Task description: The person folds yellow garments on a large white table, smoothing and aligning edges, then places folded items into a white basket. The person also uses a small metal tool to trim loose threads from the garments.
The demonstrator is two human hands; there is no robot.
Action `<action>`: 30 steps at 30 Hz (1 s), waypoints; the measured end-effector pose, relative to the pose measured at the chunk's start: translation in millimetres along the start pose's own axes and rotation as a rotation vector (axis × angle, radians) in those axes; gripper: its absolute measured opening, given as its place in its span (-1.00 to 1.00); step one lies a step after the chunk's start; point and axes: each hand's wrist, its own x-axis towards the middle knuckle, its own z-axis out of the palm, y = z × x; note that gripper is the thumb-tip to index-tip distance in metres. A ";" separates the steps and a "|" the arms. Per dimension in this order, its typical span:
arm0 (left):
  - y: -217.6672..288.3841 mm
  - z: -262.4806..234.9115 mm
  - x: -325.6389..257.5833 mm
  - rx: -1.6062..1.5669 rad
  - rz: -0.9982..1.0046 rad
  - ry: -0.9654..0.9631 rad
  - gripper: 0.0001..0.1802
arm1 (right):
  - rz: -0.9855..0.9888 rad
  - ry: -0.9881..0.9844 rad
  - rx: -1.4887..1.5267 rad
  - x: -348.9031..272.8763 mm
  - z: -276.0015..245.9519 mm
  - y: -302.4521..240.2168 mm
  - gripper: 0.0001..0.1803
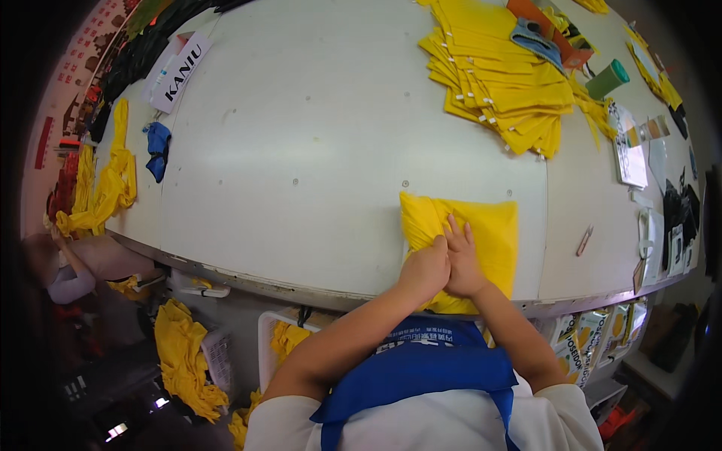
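A folded yellow fabric piece point(496, 233), perhaps a garment, lies at the table's near edge in front of me. My left hand point(426, 268) is closed at its left part, with the fingers curled against the cloth and partly hidden. Right beside it, touching, my right hand point(463, 259) rests on the fabric with fingers stretched out. The cloth shows creases along its left side, while its right side lies smooth. Part of its near edge is covered by my wrists.
A fanned stack of folded yellow pieces point(496, 83) lies at the far right, near an orange box point(575, 56) and a green cup point(608, 78). A small cutter point(584, 240) is to the right. Another person point(83, 263) handles yellow cloth at the left. Baskets of yellow cloth stand below the table.
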 end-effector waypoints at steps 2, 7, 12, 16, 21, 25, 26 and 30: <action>-5.2 0.0 -0.4 0.055 -0.009 -0.040 -0.84 | -0.017 0.288 0.444 -6.9 -4.8 13.1 -0.48; -3.3 5.5 13.2 0.172 -0.057 -0.129 -0.82 | -0.154 0.331 0.304 -52.1 -14.6 2.9 -0.60; -3.9 8.4 17.5 0.219 -0.116 -0.114 -0.80 | -0.487 0.044 0.124 -60.7 0.6 -12.6 -0.74; -14.2 6.4 15.1 0.188 -0.099 -0.047 -0.82 | -0.427 0.084 -0.044 -64.7 4.7 -24.6 -0.77; -18.9 -12.7 7.7 0.122 -0.083 -0.018 -0.86 | -0.439 0.161 -0.213 -66.7 22.9 -30.4 -0.87; -23.6 -13.2 8.0 0.138 -0.075 0.009 -0.88 | -0.487 0.222 -0.240 -66.8 28.3 -31.5 -0.86; -21.9 -14.4 7.7 0.126 -0.081 0.011 -0.88 | -0.506 0.235 -0.236 -67.5 27.0 -31.5 -0.86; -23.8 -18.9 10.7 0.061 -0.171 -0.048 -0.85 | -0.522 0.248 -0.159 -67.4 23.9 -33.5 -0.86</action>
